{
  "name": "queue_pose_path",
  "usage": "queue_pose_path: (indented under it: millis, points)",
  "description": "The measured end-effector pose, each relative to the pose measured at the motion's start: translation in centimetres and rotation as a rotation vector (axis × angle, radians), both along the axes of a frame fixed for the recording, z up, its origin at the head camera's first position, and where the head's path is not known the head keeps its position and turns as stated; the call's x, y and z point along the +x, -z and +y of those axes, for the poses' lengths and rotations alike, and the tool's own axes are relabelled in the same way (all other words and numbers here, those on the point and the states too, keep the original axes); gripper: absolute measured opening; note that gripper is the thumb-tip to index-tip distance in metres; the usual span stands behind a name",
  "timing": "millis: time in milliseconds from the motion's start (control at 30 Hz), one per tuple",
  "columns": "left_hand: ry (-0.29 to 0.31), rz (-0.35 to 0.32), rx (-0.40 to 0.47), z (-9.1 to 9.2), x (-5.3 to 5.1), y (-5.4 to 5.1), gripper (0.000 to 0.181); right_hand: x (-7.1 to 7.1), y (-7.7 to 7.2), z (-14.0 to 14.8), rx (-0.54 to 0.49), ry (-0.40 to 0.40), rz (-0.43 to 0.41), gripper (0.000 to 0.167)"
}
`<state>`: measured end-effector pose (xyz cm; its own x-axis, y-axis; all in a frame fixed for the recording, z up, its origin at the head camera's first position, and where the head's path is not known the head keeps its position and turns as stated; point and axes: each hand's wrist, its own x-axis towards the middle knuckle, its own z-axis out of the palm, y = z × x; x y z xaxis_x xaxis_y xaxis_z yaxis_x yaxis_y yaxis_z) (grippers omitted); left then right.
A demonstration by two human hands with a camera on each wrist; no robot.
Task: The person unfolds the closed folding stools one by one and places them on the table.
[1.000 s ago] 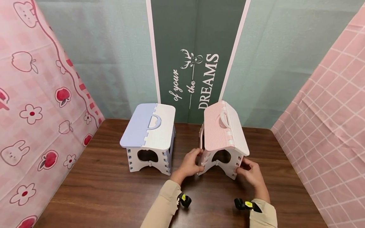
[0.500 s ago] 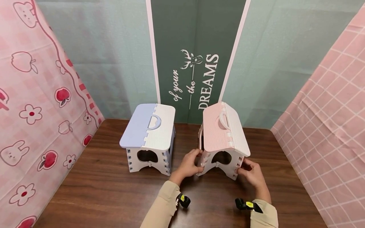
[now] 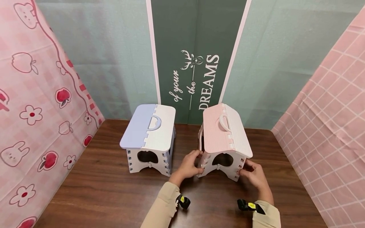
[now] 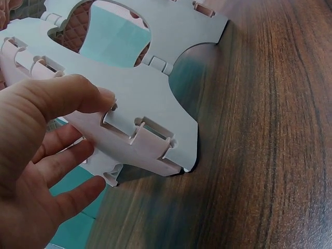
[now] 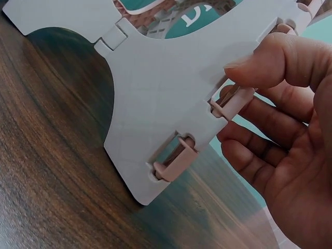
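A pink and white folding stool point(image 3: 218, 128) stands on the wooden table, its top bent along the middle hinge like a low roof. My left hand point(image 3: 189, 165) holds its left front leg; in the left wrist view the thumb point(image 4: 78, 96) lies on the white end panel and the fingers are behind the pink side. At the right front leg my right hand point(image 3: 255, 175) pinches the edge, thumb point(image 5: 259, 67) on the white panel, fingers behind. A blue and white folding stool point(image 3: 149, 126) stands to the left with a flatter top, touched by neither hand.
The wooden table point(image 3: 94, 186) runs under both stools. A green and grey curtain point(image 3: 119, 63) with white lettering hangs behind. Pink patterned cloth point(image 3: 37, 126) closes the left side, pink checked cloth point(image 3: 333, 126) the right.
The right hand has shifted slightly to the right, and the pink stool's right side has moved outward with it, so its roof is a little flatter. The left hand has barely moved.
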<state>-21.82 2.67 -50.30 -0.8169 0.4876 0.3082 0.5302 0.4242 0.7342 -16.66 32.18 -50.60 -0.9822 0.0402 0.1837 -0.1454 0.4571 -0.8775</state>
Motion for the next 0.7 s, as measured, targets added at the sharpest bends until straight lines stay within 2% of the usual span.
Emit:
queue_pose_path:
  millis: [133,533,600,700]
  points:
    - [-0.003,-0.002,0.005,0.14,0.01,0.12,0.06,-0.02,-0.05,0.16,0.006,0.011,-0.022,0.032]
    - [-0.018,-0.008,0.026,0.53,0.46,0.27,0.061,0.37,0.46,-0.14,-0.066,0.005,0.002,0.026]
    - [-0.02,-0.006,0.03,0.49,0.52,0.28,0.061,0.37,0.39,-0.23,-0.047,0.0,0.016,0.026]
    - [-0.01,-0.012,0.053,0.38,0.73,0.15,0.064,0.57,0.17,-0.32,0.04,-0.017,0.028,0.027]
